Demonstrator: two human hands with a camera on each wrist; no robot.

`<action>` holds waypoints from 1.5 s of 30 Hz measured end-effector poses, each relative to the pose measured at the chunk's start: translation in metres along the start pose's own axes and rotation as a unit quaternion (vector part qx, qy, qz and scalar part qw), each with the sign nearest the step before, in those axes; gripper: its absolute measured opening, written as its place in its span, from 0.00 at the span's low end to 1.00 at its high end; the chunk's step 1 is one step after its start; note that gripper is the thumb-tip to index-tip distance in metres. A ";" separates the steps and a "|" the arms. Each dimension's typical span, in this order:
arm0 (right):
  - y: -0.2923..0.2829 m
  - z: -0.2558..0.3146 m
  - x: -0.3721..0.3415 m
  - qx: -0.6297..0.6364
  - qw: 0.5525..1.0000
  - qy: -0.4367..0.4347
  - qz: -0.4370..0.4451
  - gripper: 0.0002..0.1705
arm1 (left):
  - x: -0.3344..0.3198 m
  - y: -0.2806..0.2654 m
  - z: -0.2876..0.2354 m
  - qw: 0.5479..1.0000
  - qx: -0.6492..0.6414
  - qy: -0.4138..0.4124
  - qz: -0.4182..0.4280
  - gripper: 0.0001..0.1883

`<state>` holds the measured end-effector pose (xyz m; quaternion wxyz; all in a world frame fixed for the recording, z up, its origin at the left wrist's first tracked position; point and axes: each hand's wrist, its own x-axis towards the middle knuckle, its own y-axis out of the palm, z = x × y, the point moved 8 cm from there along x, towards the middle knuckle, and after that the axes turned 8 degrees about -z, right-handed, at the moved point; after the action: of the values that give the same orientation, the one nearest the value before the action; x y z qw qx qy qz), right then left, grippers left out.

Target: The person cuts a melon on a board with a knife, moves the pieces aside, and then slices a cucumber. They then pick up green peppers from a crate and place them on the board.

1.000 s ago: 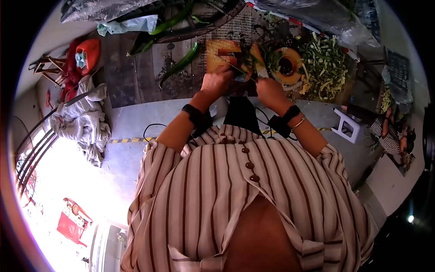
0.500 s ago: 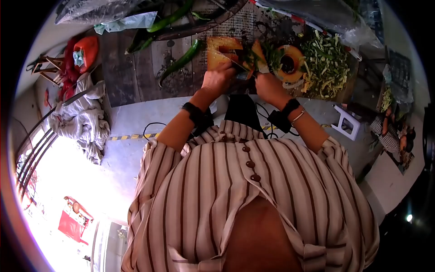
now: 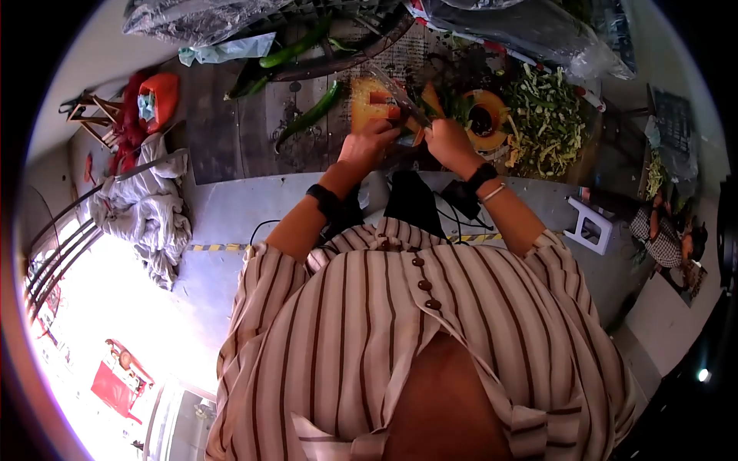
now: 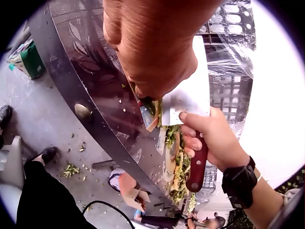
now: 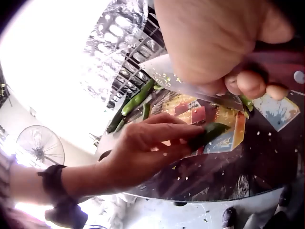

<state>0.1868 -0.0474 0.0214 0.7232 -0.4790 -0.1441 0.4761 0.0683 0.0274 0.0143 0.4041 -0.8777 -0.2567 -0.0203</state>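
Counter (image 3: 231, 146): wood-look top, dark, scattered with cut bits. Basket (image 3: 338, 67) at the far edge, left of middle, with whole long green peppers (image 3: 296, 48) in and beside it – those are uncut.

Chopped heap (image 3: 544, 127) by the right edge: green and pale strips, sizeable. So a good share looks cut, but I'd call it partway; can't give a total.

Cleaver (image 4: 186, 98): broad blade, bits stuck to it, dark red riveted handle. Right hand (image 3: 450, 144) grips it, fingers curled round the handle. Left hand (image 3: 365, 146) is closed on the piece, fingertips pinching it, near the middle of the near edge.

Loose green pepper (image 3: 309, 119) lies whole on the left half, nearer the middle than the left corner. Also left to cut, by the look of it.

Green pepper piece (image 5: 209, 135), the one being worked, is held low over the counter – not fully sliced.

Writing: big orange block-letter print on the counter, an E-like shape and an O-like ring; full word unreadable. Small script behind it illegible. No brand or label readable.
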 end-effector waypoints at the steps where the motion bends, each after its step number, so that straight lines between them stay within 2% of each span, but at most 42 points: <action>1: -0.004 0.004 -0.006 -0.018 1.000 -0.011 0.014 0.15 | -0.002 0.000 -0.001 1.000 -0.003 0.000 0.009 0.13; 11: 0.009 0.005 -0.029 -0.061 0.995 -0.005 0.074 0.09 | -0.006 0.003 0.001 1.000 0.010 -0.021 -0.002 0.14; 13: 0.010 0.004 -0.028 -0.068 0.995 -0.004 0.074 0.08 | -0.005 0.000 -0.001 0.999 0.017 0.007 -0.039 0.10; 17: 0.011 0.008 -0.028 -0.086 0.992 -0.016 0.089 0.07 | -0.009 0.001 0.002 1.000 0.015 -0.008 -0.021 0.11; 20: 0.013 0.007 -0.027 -0.083 0.990 -0.004 0.114 0.06 | -0.010 -0.008 0.003 0.998 -0.017 -0.016 -0.060 0.12; 26: 0.018 0.005 -0.023 -0.073 0.990 -0.002 0.118 0.06 | -0.013 -0.004 0.012 0.997 -0.005 -0.017 -0.072 0.11; 29: 0.030 0.007 -0.017 -0.059 0.993 -0.003 0.104 0.07 | -0.015 0.000 0.013 0.999 0.002 -0.016 -0.045 0.11; 31: 0.029 0.019 -0.006 -0.055 0.996 -0.036 0.067 0.08 | -0.014 0.007 0.015 1.000 -0.004 -0.022 -0.007 0.12; 34: 0.026 0.019 -0.002 -0.035 0.998 -0.012 0.050 0.10 | -0.011 0.000 0.010 0.999 0.000 -0.021 -0.031 0.12; 37: 0.014 0.017 0.000 -0.014 0.999 -0.033 0.015 0.11 | -0.010 -0.004 0.004 0.999 0.001 -0.027 -0.031 0.09; 42: -0.008 0.010 -0.018 -0.042 0.997 0.001 0.058 0.11 | -0.010 -0.003 0.006 0.999 -0.018 -0.023 -0.031 0.08; 45: -0.002 0.006 -0.027 -0.067 0.994 -0.031 0.086 0.13 | -0.009 -0.001 0.008 0.999 -0.020 -0.026 -0.027 0.09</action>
<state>0.1702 -0.0670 0.0328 0.6411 -0.5220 -0.1558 0.5405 0.0586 0.0304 0.0075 0.3786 -0.8787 -0.2906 -0.0138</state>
